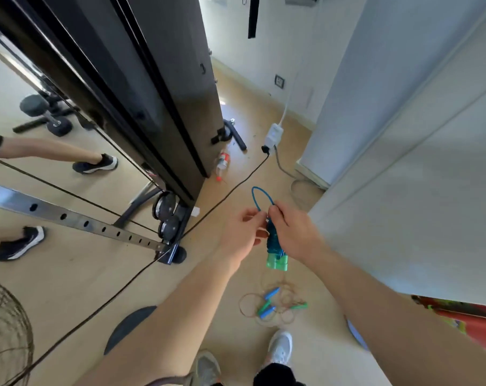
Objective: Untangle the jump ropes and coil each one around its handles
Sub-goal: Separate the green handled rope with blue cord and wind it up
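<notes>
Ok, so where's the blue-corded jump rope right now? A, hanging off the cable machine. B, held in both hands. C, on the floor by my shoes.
B: the left hand and right hand both hold the blue-corded jump rope, its cord wound round the green handles, above the tangled ropes on the floor.

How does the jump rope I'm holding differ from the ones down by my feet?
The held rope is wound tightly round its green handles, one blue loop free; the floor ropes sprawl in a loose tangle. The held rope's cord is blue; the floor ropes' cords look brownish. Both include green handles.
</notes>
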### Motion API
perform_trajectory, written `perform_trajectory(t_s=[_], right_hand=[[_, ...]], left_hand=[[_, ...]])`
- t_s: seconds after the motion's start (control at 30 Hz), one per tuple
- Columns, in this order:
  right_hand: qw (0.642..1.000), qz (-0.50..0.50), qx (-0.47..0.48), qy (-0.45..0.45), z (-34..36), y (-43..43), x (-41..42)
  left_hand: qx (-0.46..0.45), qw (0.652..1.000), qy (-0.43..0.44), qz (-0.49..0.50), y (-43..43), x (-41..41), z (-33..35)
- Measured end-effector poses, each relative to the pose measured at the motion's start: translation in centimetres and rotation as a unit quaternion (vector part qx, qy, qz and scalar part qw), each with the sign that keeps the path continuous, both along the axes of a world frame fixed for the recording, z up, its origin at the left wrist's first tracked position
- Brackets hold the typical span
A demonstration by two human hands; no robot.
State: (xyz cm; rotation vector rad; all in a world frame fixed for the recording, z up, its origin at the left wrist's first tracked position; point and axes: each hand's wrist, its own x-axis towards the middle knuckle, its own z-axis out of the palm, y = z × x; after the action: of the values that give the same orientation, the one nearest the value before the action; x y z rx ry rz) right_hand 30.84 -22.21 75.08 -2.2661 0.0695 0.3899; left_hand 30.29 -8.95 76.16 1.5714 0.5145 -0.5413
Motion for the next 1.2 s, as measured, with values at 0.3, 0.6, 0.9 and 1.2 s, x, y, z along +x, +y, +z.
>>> perform_trajectory(t_s=[0.3,0.6,0.9,1.2], right_hand=[[0.993,-0.079,0.062,-0.06,12.9,-1.9,9.4],[0.983,-0.116,0.039,-0.14,20.2,0.3,26.1],[0.962,-0.183,-0.018,-0.202,24.5,2.9,44.2],[0.956,-0.192,-0.039,-0.219,24.7,1.2,60.6]], left_hand=[[0.04,0.991,-0.131,-0.001,-2.1,9.5,13.7],[0.005,0.98,-0.197,0.005,-0.2,27.2,20.1],[-0.018,0.976,-0.218,0.01,1.4,46.7,23.5],[-0.022,0.971,-0.239,0.01,-0.7,63.0,24.0]])
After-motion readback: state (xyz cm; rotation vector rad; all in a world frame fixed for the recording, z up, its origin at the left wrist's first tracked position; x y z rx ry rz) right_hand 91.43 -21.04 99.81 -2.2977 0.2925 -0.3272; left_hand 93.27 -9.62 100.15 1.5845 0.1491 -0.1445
